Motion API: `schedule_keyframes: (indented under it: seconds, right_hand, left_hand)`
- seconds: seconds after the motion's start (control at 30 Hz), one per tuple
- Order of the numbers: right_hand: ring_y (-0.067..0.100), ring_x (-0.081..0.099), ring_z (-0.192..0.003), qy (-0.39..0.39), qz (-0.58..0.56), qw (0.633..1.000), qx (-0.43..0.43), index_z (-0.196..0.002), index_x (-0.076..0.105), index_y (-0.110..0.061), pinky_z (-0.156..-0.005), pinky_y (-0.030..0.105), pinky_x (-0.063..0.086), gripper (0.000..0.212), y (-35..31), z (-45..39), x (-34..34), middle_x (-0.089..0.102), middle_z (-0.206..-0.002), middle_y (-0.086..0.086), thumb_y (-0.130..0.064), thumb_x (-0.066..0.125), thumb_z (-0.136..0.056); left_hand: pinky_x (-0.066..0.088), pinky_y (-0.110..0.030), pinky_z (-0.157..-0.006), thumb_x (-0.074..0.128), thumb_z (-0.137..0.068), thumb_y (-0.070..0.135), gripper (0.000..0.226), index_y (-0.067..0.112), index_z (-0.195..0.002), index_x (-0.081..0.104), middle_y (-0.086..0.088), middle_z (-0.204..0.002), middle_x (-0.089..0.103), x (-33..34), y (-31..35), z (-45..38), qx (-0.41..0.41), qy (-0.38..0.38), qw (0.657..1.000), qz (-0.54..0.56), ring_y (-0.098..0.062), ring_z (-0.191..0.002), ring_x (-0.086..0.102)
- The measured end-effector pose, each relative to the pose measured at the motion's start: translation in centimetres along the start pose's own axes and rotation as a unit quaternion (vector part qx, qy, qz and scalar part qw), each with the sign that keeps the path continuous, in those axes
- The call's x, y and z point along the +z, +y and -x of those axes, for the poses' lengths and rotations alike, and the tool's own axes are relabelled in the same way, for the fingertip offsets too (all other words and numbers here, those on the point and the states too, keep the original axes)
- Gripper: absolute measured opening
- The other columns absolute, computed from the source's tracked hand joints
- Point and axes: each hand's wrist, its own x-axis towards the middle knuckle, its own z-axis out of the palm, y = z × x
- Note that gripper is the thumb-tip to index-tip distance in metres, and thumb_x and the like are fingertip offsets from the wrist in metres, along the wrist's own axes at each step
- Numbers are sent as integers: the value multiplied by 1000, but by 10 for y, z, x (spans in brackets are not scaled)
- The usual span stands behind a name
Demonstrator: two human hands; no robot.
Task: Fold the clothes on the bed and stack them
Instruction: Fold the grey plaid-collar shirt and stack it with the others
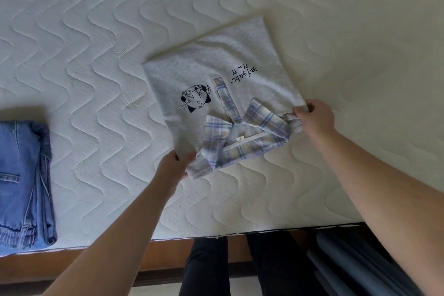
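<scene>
Quilted mattress (96, 31), left hand (176, 167) and right hand (314, 119) outstretched, each pinching grey shirt (216, 62) corners.

The shirt (216, 60) is soft, matt grey knit cloth with a woven plaid collar (242, 137). Under it, the mattress (96, 43) is white quilted fabric, stitched in waves. Left of the shirt, jeans (21, 182) are coarse blue denim.
</scene>
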Motion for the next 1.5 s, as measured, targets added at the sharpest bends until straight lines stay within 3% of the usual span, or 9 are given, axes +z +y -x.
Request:
schedule_keyframes:
  seconds: [0.23, 0.4, 0.6, 0.83, 0.97, 1.07, 1.2, 1.37, 1.5]
  right_hand:
    - [13, 58, -87, 74, -26, 997, -8, -107, 69, -13, -70, 16, 36, 25, 11, -24, -42, 68, -101, 2, -18, 68, -83]
    - [19, 64, -99, 110, -59, 992, 10, -107, 70, -12, -85, 24, 46, 27, 22, -43, -68, 70, -106, 7, -17, 73, -80]
    - [16, 63, -103, 133, -73, 988, -14, -107, 70, -13, -83, 14, 40, 24, 32, -65, -96, 69, -108, 4, -16, 70, -83]
    - [21, 61, -106, 71, -62, 996, 2, -124, 61, -12, -96, 30, 45, 43, 67, -54, -124, 66, -120, 9, -14, 70, -83]
    - [24, 62, -106, 62, -113, 991, 41, -132, 53, -8, -93, 28, 44, 47, 92, -18, -108, 63, -122, 10, -16, 69, -88]
    - [25, 64, -99, 77, -112, 988, 71, -123, 58, -7, -81, 23, 41, 40, 109, 14, -88, 67, -112, 10, -23, 69, -89]
    - [27, 63, -97, 66, -127, 980, 142, -117, 61, -6, -75, 24, 39, 38, 127, 60, -63, 68, -108, 11, -33, 67, -90]
    - [23, 60, -84, 33, -157, 966, 204, -95, 59, -18, -63, 26, 39, 26, 138, 112, -41, 63, -88, -1, -43, 64, -91]
    - [23, 61, -85, -2, -179, 950, 256, -90, 55, -21, -69, 32, 44, 38, 139, 139, -29, 64, -92, 0, -59, 57, -89]
  left_hand:
    - [58, -26, -68, 74, -86, 15, 29, 11, -113, 66, -4, -103, 75, 84, -22, 43, -65, -78, 992, 80, -19, -94, 72]
    - [57, -25, -68, 75, -86, 23, 32, 11, -113, 64, -7, -106, 74, 145, -39, 69, -117, -103, 983, 95, -21, -94, 72]
    - [57, -26, -65, 78, -84, 18, 26, 11, -105, 65, -8, -105, 73, 221, -44, 96, -158, -107, 974, 124, -26, -95, 70]
    - [59, -28, -68, 59, -97, 39, 39, 1, -102, 65, -11, -94, 72, 264, -22, 109, -175, -240, 947, -121, -16, -75, 69]
    - [58, -27, -68, 57, -96, 47, 45, 4, -97, 69, -11, -90, 75, 236, 12, 101, -121, -350, 854, -366, -16, -72, 69]
    - [56, -23, -67, 56, -98, 38, 35, 7, -89, 70, -4, -79, 75, 227, 51, 90, -46, -396, 827, -396, -12, -69, 68]
    - [55, -25, -68, 58, -98, 27, 20, 12, -90, 69, 3, -73, 71, 247, 109, 68, 135, -350, 824, -426, -7, -64, 64]
    - [44, -8, -73, 60, -97, 26, 11, 21, -102, 68, 13, -88, 67, 282, 151, 32, 354, -271, 716, -537, 5, -76, 59]
    - [44, -28, -90, 63, -94, 19, 15, 15, -107, 69, -2, -107, 64, 298, 166, 9, 469, -252, 633, -561, -13, -94, 59]
